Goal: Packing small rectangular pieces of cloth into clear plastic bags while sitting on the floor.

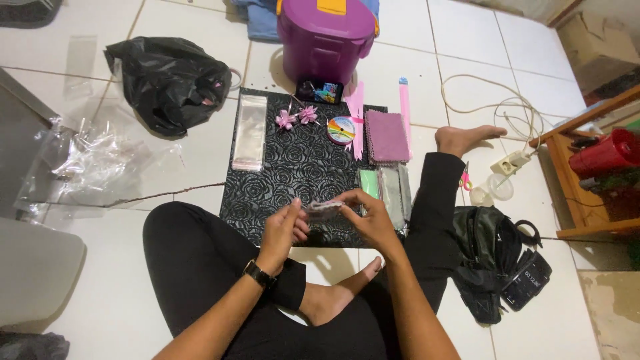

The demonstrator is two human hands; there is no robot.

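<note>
Both hands meet — left hand [283, 230], right hand [370, 219] — fingers pinched.

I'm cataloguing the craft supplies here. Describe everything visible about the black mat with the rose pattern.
The black mat is a rectangular sheet, embossed all over with roses and slightly glossy, lying flat on the white tiled floor in front of the seated person. On it lie a stack of clear sleeves, two pink ribbon bows, a tape roll and a purple notebook. A purple bucket stands at its far edge; both hands hover over its near edge.

2 pink bows [297, 117], 1 purple bucket [325, 40], 1 black bag [170, 80], 1 scissors [465, 179].
</note>
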